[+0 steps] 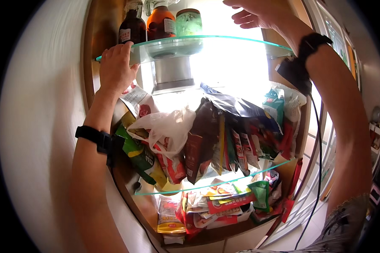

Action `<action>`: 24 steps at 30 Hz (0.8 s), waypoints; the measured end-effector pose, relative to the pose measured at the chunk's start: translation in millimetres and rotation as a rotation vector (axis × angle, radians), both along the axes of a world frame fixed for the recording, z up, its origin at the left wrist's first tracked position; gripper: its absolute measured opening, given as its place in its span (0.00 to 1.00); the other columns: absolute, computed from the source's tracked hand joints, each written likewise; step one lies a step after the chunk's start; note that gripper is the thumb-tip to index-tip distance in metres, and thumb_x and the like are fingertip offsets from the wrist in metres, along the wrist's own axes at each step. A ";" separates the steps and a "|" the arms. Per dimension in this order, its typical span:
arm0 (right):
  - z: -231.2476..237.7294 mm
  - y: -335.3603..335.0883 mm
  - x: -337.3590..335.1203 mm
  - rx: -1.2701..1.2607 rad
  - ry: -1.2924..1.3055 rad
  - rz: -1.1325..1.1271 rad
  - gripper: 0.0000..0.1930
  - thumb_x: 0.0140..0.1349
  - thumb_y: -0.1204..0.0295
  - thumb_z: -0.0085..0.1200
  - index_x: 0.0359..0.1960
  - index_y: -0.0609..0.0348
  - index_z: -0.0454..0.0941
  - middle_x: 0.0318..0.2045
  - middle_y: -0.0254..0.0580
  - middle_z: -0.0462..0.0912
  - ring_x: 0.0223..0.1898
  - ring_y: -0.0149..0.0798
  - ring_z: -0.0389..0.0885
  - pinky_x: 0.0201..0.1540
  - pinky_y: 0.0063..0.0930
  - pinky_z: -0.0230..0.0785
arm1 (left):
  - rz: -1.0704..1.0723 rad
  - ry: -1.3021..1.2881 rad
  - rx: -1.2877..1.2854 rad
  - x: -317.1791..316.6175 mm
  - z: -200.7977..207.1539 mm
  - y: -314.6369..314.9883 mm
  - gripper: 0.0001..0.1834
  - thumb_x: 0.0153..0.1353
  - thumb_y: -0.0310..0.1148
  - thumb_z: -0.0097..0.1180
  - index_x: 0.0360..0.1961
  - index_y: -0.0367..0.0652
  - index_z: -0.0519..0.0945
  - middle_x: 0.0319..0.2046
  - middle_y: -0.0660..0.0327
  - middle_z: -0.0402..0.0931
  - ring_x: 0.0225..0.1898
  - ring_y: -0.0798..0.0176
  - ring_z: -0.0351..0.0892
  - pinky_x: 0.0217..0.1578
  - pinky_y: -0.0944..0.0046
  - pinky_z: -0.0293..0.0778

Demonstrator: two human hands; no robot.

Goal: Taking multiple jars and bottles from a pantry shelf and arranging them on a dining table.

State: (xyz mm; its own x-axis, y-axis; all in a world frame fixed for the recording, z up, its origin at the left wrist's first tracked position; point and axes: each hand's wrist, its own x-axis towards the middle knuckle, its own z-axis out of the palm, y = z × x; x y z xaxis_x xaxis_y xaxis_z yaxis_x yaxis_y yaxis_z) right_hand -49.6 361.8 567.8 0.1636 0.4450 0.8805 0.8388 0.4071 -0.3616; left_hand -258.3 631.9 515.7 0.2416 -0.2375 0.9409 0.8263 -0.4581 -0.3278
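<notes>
My left hand grips the left front edge of the upper glass shelf, fingers on top and thumb lower down. Raised above that shelf at the right, my right hand is open, its fingers apart and nothing in them. On the shelf stand a dark bottle, a jar of orange-brown liquid and a pale green jar with a brown lid. The dark bottle is closest to my left hand. A clear item behind the jars is cut off by the top edge.
Below, a second glass shelf carries tightly packed food bags, among them a white plastic bag and a dark pouch. More packets fill the bottom compartment. Wooden cabinet sides frame the shelves. A black cable hangs from my right wrist strap.
</notes>
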 end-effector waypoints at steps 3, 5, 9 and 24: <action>8.0 13.2 -5.1 0.070 -0.047 0.005 0.19 0.59 0.63 0.51 0.45 0.66 0.72 0.36 0.56 0.77 0.35 0.47 0.80 0.40 0.40 0.76 | -0.041 -0.069 -0.008 13.5 7.7 -10.2 0.26 0.45 0.37 0.64 0.47 0.44 0.71 0.42 0.55 0.73 0.49 0.53 0.70 0.56 0.51 0.58; 45.7 48.5 25.9 -0.059 -0.059 0.151 0.18 0.59 0.65 0.51 0.48 0.63 0.71 0.39 0.57 0.76 0.37 0.48 0.79 0.41 0.41 0.75 | -0.065 -0.143 -0.057 10.9 8.1 -10.4 0.22 0.46 0.39 0.64 0.42 0.43 0.73 0.39 0.57 0.74 0.48 0.54 0.70 0.56 0.50 0.58; 108.6 124.6 26.0 -0.329 0.243 -0.128 0.48 0.48 0.48 0.60 0.61 0.68 0.50 0.54 0.70 0.59 0.54 0.61 0.65 0.50 0.50 0.67 | -0.164 -0.190 -0.021 12.0 2.9 -6.0 0.21 0.47 0.38 0.63 0.41 0.44 0.74 0.39 0.58 0.74 0.48 0.56 0.70 0.56 0.50 0.58; 138.4 188.3 28.7 -0.535 0.207 -0.270 0.55 0.45 0.50 0.65 0.66 0.58 0.38 0.62 0.74 0.38 0.65 0.68 0.38 0.57 0.66 0.49 | -0.298 -0.244 0.117 17.4 -1.6 1.6 0.20 0.45 0.34 0.64 0.40 0.44 0.73 0.37 0.60 0.74 0.46 0.57 0.71 0.56 0.52 0.57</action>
State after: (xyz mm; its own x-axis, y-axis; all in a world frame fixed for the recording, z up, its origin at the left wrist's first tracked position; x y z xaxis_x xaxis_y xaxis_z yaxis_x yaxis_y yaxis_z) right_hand -20.9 550.2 706.2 0.4750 0.7337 0.4858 0.7775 -0.0913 -0.6222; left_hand -240.8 633.5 514.0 -0.0815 -0.3725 0.9244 0.7232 -0.6604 -0.2023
